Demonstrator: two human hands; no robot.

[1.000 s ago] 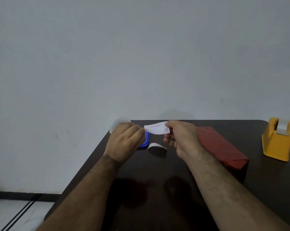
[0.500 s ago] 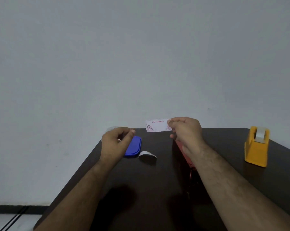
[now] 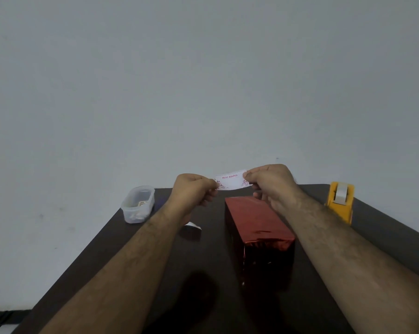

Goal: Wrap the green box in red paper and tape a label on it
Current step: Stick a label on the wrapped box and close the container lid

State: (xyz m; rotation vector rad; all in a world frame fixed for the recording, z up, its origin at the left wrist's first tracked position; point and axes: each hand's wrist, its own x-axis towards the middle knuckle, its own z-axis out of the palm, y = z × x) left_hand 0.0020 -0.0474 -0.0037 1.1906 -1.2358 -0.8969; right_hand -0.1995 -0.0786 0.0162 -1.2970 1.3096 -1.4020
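Left hand [image 3: 194, 190]: I see it raised above the far part of the table, fingers curled, pinching the left end of the small white paper label with red print [image 3: 230, 182].
Right hand [image 3: 272, 183]: raised at the same height, thumb and fingers pinching the label's right end; forearm reaches in from the lower right.
Label position: held in the air between both hands, slightly bowed, above and beyond the far end of the wrapped box, not touching it.
Label writing: I read "Best Wishes" in red along the top; small red floral marks at the lower corners.
Red foil-wrapped rectangular box [image 3: 256, 225]: one, lying lengthwise on the dark brown table [image 3: 102, 256], between my two forearms; the folded near end faces me.
Yellow plastic tape dispenser with a white tape roll [image 3: 340, 201]: one, on the table's right side, apart from the box.
Clear plastic oval container [image 3: 138, 204]: one, at the far left corner; contents too unclear to name.
Small curled white paper slip [image 3: 193, 226]: one, on the table just beside the left forearm.
Other writing: I can read nothing elsewhere.
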